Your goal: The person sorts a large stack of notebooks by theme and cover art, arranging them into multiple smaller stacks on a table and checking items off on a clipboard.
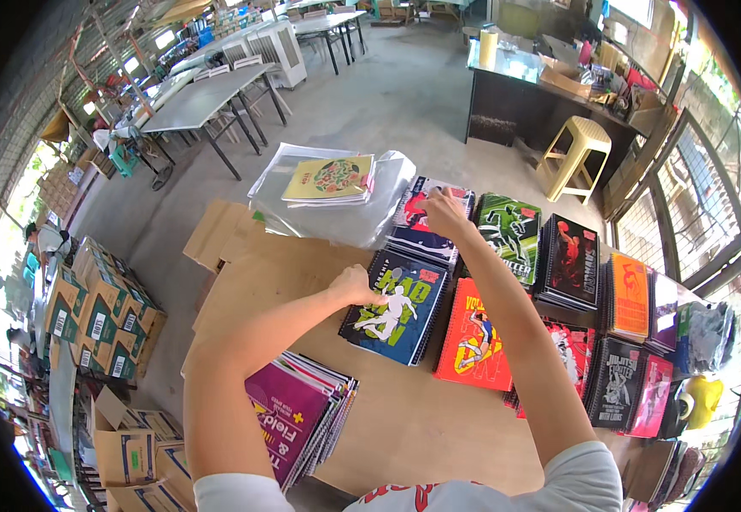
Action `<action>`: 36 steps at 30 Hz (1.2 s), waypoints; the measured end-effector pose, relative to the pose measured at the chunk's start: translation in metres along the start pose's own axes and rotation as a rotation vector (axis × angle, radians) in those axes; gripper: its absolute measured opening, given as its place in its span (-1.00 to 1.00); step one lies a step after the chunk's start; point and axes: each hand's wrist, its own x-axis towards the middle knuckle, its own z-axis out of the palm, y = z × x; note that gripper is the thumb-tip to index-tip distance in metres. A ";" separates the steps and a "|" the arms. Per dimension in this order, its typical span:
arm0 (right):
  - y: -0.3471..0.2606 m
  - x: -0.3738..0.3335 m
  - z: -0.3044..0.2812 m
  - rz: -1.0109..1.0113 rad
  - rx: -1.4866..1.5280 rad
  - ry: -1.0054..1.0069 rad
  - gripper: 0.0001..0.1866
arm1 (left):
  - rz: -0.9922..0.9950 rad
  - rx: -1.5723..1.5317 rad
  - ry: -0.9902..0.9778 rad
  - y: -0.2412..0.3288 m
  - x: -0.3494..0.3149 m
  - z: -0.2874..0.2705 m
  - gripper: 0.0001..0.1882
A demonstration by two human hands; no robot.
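My left hand [354, 287] is closed at the upper left edge of a dark blue spiral notebook [392, 320] with a white badminton player on its cover. The thumb lies over the cover; the other fingers are partly hidden. Farther out, my right hand [445, 213] bends its fingers closed on a navy, red and white spiral notebook [415, 243], covering part of its picture. To the right of that lies a green and black notebook [507, 230]. An orange-red notebook [473, 341] lies beneath my right forearm. A stack of purple-topped notebooks [298, 410] sits near my left elbow.
More notebook stacks fill the table's right side, among them a black one [571, 256] and an orange one [629, 294]. Clear plastic sheets [293, 218] under a yellow booklet [332, 177] lie at the far edge. Cartons [101, 316] stand left; a yellow stool [577, 154] stands beyond.
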 end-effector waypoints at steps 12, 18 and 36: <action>-0.006 0.054 -0.022 -0.206 -0.467 -0.190 -0.47 | 0.411 -0.743 0.615 0.042 -0.191 -0.203 -0.56; -0.046 -0.051 -0.125 -0.517 -0.515 0.209 -0.85 | 0.132 -0.995 0.387 -0.031 -0.372 -0.157 -0.46; -0.394 -0.303 -0.026 0.329 0.721 0.552 0.04 | -0.069 -1.075 0.277 -0.125 -0.368 -0.002 -0.23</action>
